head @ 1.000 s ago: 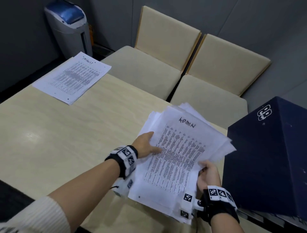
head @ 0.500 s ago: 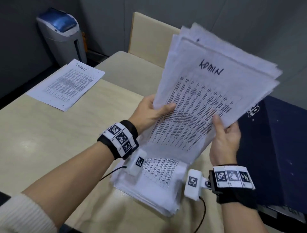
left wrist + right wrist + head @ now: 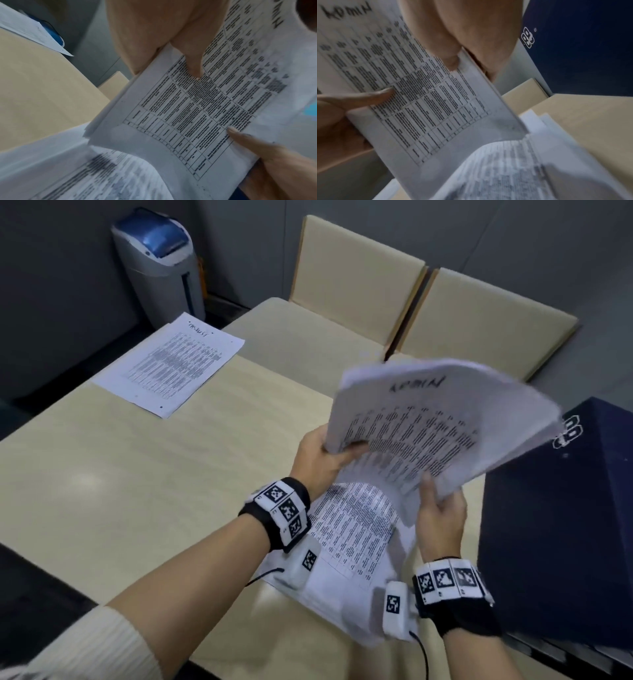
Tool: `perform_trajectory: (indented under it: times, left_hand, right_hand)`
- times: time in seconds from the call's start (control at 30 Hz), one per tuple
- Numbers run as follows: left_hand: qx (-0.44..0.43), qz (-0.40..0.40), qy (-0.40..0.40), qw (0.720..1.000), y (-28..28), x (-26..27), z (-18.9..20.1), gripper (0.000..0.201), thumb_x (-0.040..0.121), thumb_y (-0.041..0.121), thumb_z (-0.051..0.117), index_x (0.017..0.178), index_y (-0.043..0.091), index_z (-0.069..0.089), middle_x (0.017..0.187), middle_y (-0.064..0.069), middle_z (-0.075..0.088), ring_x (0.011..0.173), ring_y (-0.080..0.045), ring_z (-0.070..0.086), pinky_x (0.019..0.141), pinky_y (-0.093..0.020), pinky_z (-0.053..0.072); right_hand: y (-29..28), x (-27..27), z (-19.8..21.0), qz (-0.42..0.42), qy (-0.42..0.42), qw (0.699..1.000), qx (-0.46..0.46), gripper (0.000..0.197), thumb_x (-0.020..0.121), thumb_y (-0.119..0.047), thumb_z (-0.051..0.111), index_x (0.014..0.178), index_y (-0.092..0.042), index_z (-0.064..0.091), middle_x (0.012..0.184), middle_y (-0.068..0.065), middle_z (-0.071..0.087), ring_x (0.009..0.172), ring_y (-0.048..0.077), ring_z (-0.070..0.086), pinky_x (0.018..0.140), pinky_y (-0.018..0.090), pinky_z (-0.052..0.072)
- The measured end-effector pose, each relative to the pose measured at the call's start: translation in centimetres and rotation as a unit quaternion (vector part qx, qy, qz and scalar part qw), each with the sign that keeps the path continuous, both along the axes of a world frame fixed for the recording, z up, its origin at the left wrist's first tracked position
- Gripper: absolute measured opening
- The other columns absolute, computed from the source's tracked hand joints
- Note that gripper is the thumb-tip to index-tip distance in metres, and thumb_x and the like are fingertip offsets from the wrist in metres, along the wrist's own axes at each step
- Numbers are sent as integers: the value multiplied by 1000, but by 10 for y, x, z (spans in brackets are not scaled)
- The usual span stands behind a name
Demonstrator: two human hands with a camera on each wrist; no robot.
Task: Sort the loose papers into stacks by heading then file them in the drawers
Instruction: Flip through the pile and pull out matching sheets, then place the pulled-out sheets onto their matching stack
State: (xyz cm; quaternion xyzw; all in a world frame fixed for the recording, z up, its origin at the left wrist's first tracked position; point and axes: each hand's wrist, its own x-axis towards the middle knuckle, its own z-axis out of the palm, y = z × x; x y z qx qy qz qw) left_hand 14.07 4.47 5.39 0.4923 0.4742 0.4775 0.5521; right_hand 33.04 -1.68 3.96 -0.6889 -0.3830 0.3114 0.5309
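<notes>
Both hands lift a sheaf of papers headed ADMIN off the pile

The left hand (image 3: 320, 460) and right hand (image 3: 440, 508) each pinch the lifted sheaf (image 3: 442, 422), thumb on top, above the remaining pile (image 3: 346, 542) at 5 o'clock on the pale wood table (image 3: 137, 474). My worry: the sheets are fanned and bowed, so one could slip out and mix with the pile. One sorted sheet (image 3: 171, 364) lies at 11 o'clock, a dark blue drawer unit (image 3: 561, 525) at 3 o'clock; beyond stand two cream chairs (image 3: 376, 292) and a bin (image 3: 161, 258)
</notes>
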Motion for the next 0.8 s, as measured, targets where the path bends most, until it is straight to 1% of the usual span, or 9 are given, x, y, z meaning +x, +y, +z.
perform_trajectory:
  times: [0.07,0.1,0.17,0.23,0.3,0.4,0.53,0.7,0.8]
  left_hand:
    - [-21,-24,-12,999,-1,-2,-4,60,75,33,84,124,12,57,117,-2,70,106,-19,68,91,-42,57]
    - [-35,-39,24,998,-3,-4,-8,62,74,40,83,123,13,55,116,-3,69,105,-21,68,89,-45,57]
    - [-37,-68,112,991,-4,-13,-21,46,82,40,77,113,14,57,106,-5,68,97,-26,67,84,-51,56]
    - [-11,-71,136,988,-2,-27,-25,18,91,29,68,103,17,60,97,1,69,90,-22,66,84,-46,55]
    - [-7,-57,127,990,-1,-51,-16,7,96,27,62,100,22,60,93,2,68,86,-20,65,79,-38,53]
    - [-24,-27,109,993,3,-101,-12,20,98,30,59,114,18,59,101,3,69,91,-17,66,80,-30,54]
    - [-71,53,108,990,2,-187,-18,29,99,22,57,125,9,59,114,-8,69,101,-26,67,87,-39,53]
    - [-151,98,174,968,-14,-333,-40,24,95,18,63,118,11,65,111,-12,71,96,-28,68,90,-46,54]
    - [-191,109,260,940,-33,-430,-51,17,94,15,65,108,6,68,107,-17,72,87,-24,66,84,-42,52]
  right_hand:
    - [2,-3,-6,-5,-13,1000,-14,39,95,-39,62,121,-11,59,98,-12,61,95,9,59,85,27,45]
    - [1,-7,-11,9,-28,999,-43,36,94,-41,61,112,-9,61,94,-7,62,93,15,59,81,28,45]
    - [0,-17,-16,32,-89,993,-77,41,97,-42,55,85,-3,60,73,0,60,75,23,59,62,30,42]
    - [4,-31,-9,13,-144,988,-46,41,101,-37,51,77,-4,55,64,1,54,61,19,51,54,29,38]
    - [12,-48,4,4,-172,985,21,32,103,-33,49,82,-8,55,63,-3,51,56,13,45,53,31,35]
    - [30,-93,21,27,-130,988,73,29,103,-29,50,109,-6,65,90,1,67,81,11,58,73,24,45]
    - [38,-171,20,89,-75,992,46,25,101,-27,53,119,-14,64,101,-2,68,93,7,61,71,8,44]
    - [43,-246,-27,203,-1,971,-125,23,101,-40,50,99,-19,58,87,10,67,74,20,65,67,33,54]
    - [46,-265,-69,260,-32,935,-239,21,97,-42,56,101,-21,56,97,9,70,80,19,69,80,43,57]
